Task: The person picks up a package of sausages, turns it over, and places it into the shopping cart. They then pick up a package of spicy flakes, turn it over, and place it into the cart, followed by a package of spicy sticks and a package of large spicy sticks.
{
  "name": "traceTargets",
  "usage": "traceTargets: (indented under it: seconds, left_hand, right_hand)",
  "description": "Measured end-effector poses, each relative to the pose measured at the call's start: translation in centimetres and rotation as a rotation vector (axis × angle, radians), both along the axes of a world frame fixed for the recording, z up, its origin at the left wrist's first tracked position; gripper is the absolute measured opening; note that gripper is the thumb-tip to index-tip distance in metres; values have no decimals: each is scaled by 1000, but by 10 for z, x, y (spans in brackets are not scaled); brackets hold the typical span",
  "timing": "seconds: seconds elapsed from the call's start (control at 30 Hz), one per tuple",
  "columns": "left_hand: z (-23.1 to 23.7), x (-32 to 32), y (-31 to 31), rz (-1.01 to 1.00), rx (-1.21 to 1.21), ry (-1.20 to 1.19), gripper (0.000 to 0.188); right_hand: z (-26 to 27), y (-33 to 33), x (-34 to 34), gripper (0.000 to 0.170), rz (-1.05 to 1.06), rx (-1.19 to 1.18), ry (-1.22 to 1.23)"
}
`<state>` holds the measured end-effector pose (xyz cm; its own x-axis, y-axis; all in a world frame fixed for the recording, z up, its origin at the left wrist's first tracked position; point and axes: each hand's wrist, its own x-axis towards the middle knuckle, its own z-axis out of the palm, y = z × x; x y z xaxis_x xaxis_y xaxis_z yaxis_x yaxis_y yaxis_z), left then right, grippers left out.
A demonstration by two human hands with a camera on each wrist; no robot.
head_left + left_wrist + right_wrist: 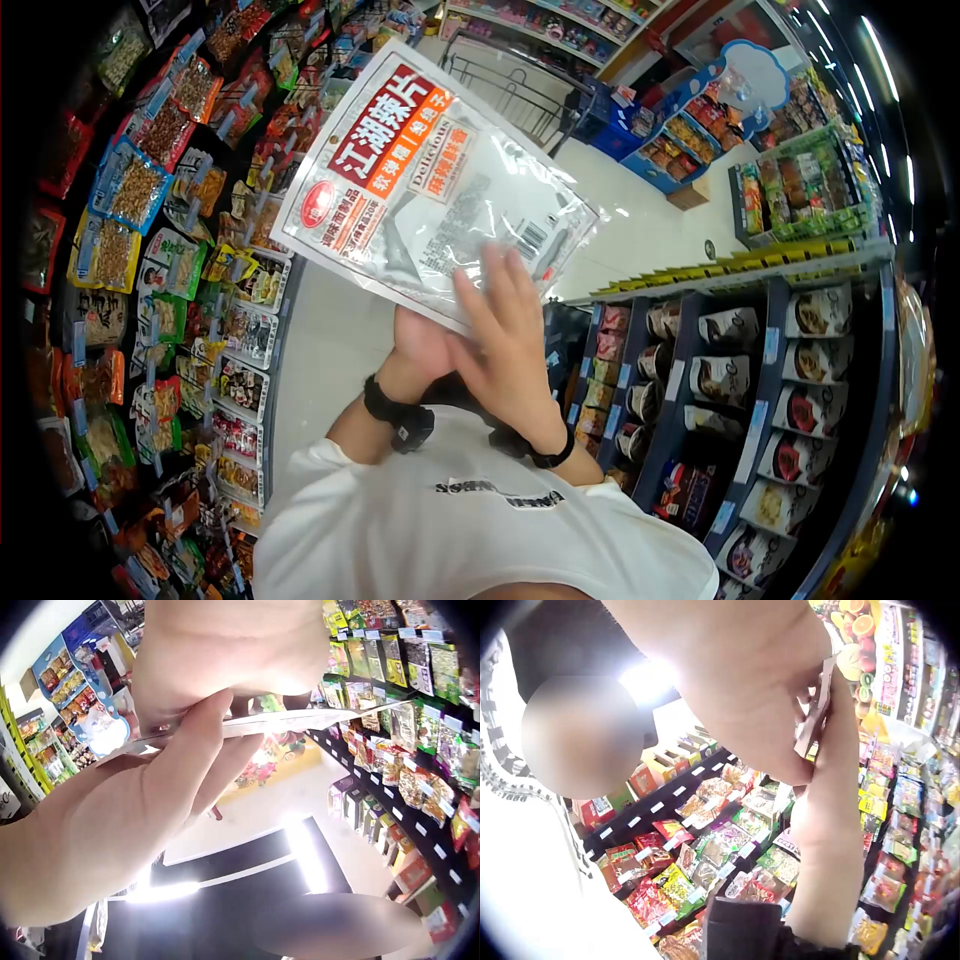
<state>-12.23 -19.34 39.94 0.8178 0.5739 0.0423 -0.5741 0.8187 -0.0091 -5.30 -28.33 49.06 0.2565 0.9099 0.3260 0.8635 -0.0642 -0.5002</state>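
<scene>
In the head view a large flat spicy snack packet (440,190), silver and white with red and orange labels, is held tilted in front of my chest. My left hand (424,342) grips its lower edge from below, with the fingers hidden behind it. My right hand (505,335) lies over the front near the barcode, fingers extended and slightly blurred. From the left wrist, the packet (292,721) appears edge-on as a thin strip between both hands. The right wrist view shows my right hand (742,690) close against the packet's edge (819,709), with the left forearm alongside.
Shelves of hanging snack bags (135,185) line the left side. A wire shopping cart (510,85) stands ahead beyond the packet. Pouches (725,380) fill a dark rack at the right, with a blue display stand (680,140) behind. Pale floor (335,350) runs between the shelves.
</scene>
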Motion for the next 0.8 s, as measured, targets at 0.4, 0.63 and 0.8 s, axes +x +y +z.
traceTargets:
  seconds: [0.4,0.63,0.8]
  left_hand:
    - [5,122,68,-59,19,-305,64]
    - [11,183,82,32,27,-145,69]
    - [16,214,76,278,387,793,55]
  right_hand:
    - [-11,51,155,61,270,57,-54]
    - [-15,89,240,69,401,113,81]
    - [-30,120,261,68,413,180,419]
